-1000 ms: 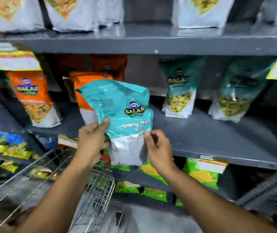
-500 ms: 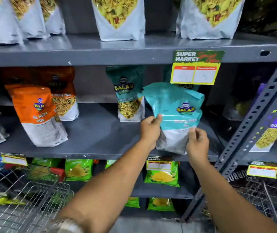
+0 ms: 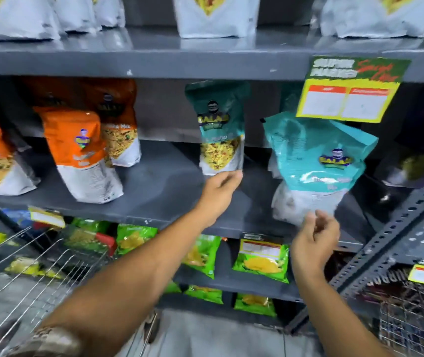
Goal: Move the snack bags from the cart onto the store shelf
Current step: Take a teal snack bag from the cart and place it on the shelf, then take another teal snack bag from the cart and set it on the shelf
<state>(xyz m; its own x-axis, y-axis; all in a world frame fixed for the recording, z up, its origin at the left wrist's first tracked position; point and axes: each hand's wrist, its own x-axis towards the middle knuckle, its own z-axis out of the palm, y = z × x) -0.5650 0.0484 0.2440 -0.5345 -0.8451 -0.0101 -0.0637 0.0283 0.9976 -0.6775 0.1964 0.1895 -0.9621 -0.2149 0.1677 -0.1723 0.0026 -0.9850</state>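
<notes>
Grey metal shelf (image 3: 164, 186) in a store aisle, slotted upright (image 3: 396, 225) on the right, wire cart (image 3: 33, 264) down at my left. The teal bag (image 3: 316, 163) stands on the middle shelf, tilted, under a yellow tag (image 3: 347, 99) reading "SUPER MARKET". The logo looks like "BALAJI", though it's blurry. My right hand (image 3: 314, 243) is just below the bag, fingers loose, not gripping. My left hand (image 3: 218, 191) is spread open beside another teal bag (image 3: 218, 130), fingertips near its bottom edge. Orange bags (image 3: 82, 153) further left.
</notes>
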